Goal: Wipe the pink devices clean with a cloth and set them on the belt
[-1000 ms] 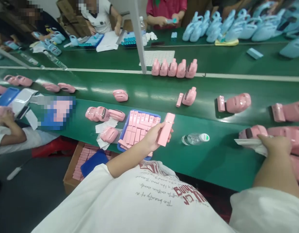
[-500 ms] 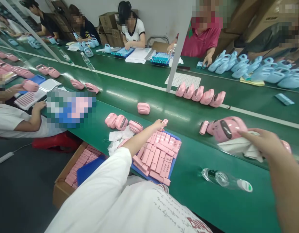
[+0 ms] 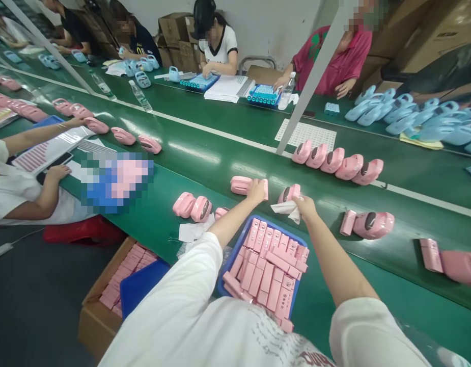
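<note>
Beyond tray (image 3: 232, 261): your left grip (image 3: 256, 190) held block (image 3: 265, 190), your right grip (image 3: 306, 207) cloth (image 3: 287, 208) against casing (image 3: 288, 193); hasty release likely risked toppling.

pink stick (image 3: 266, 189): partly behind left hand (image 3: 255, 190) | pink case (image 3: 287, 194): partly behind right hand (image 3: 306, 207), white cloth (image 3: 287, 208) | rightmost pink case (image 3: 461, 267): cut by right edge | shirt print (image 3: 271, 337): illegible

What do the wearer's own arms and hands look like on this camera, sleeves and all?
Both the left hand and right hand are ungloved, with no watch or bracelet visible. The forearms are bare below loose, plain white short sleeves. The white shirt carries grey lettering and a dark red print.
</note>
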The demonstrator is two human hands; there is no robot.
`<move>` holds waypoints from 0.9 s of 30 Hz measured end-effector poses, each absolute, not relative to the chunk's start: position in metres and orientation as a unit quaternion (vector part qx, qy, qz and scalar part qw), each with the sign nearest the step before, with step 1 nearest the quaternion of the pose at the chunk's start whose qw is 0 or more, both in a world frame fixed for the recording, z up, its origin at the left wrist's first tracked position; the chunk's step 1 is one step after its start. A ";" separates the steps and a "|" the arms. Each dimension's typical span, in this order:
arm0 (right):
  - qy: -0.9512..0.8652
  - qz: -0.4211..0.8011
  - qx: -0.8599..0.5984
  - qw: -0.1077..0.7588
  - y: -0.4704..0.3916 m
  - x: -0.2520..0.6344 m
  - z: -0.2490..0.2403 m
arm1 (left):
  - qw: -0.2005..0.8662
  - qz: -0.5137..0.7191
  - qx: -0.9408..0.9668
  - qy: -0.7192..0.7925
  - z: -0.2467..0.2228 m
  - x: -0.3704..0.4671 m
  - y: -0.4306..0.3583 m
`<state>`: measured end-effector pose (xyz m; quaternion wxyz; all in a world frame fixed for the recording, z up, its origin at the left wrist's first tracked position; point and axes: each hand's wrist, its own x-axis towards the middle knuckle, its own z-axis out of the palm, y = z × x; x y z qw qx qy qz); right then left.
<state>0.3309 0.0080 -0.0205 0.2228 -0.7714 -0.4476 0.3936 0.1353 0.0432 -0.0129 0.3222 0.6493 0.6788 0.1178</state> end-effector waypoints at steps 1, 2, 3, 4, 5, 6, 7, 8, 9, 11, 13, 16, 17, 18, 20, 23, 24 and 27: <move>-0.438 0.409 -0.765 0.236 0.013 0.325 -0.025 | 0.291 0.122 0.661 0.681 -0.009 0.125 0.044; -0.429 0.425 -0.757 0.248 0.016 0.320 -0.029 | 0.263 0.122 0.667 0.686 -0.005 0.114 0.046; -0.420 0.442 -0.748 0.261 0.018 0.316 -0.031 | 0.241 0.118 0.672 0.691 -0.001 0.104 0.048; -0.411 0.459 -0.739 0.272 0.019 0.313 -0.032 | 0.225 0.110 0.675 0.694 0.003 0.095 0.050; -0.401 0.474 -0.731 0.283 0.019 0.311 -0.032 | 0.216 0.101 0.680 0.694 0.007 0.088 0.051; -0.389 0.488 -0.723 0.295 0.018 0.310 -0.031 | 0.212 0.092 0.686 0.690 0.011 0.083 0.052; -0.377 0.500 -0.716 0.308 0.016 0.310 -0.029 | 0.210 0.085 0.693 0.685 0.015 0.080 0.051; -0.363 0.510 -0.709 0.324 0.014 0.311 -0.027 | 0.209 0.081 0.699 0.679 0.021 0.077 0.049; -0.348 0.520 -0.701 0.342 0.010 0.313 -0.024 | 0.209 0.078 0.704 0.674 0.027 0.075 0.045; -0.314 0.540 -0.682 0.381 0.001 0.319 -0.016 | 0.207 0.079 0.706 0.672 0.043 0.068 0.029; -0.277 0.560 -0.658 0.420 -0.012 0.327 -0.009 | 0.202 0.089 0.699 0.680 0.059 0.053 0.004; -0.224 0.580 -0.630 0.466 -0.036 0.343 -0.001 | 0.211 0.189 0.660 0.696 0.079 0.017 -0.051; -0.206 0.584 -0.625 0.475 -0.045 0.349 0.001 | 0.219 0.238 0.633 0.703 0.083 0.003 -0.072; -0.189 0.586 -0.623 0.482 -0.053 0.354 0.003 | 0.220 0.274 0.603 0.716 0.086 -0.011 -0.093; -0.154 0.584 -0.626 0.492 -0.068 0.364 0.007 | 0.192 0.315 0.531 0.763 0.084 -0.037 -0.134; -0.109 0.563 -0.635 0.518 -0.087 0.374 0.016 | 0.146 0.337 0.372 0.853 0.067 -0.068 -0.180; -0.100 0.554 -0.636 0.528 -0.093 0.377 0.021 | 0.131 0.334 0.336 0.871 0.058 -0.075 -0.190; -0.095 0.534 -0.632 0.553 -0.113 0.391 0.039 | 0.104 0.317 0.262 0.906 0.030 -0.086 -0.204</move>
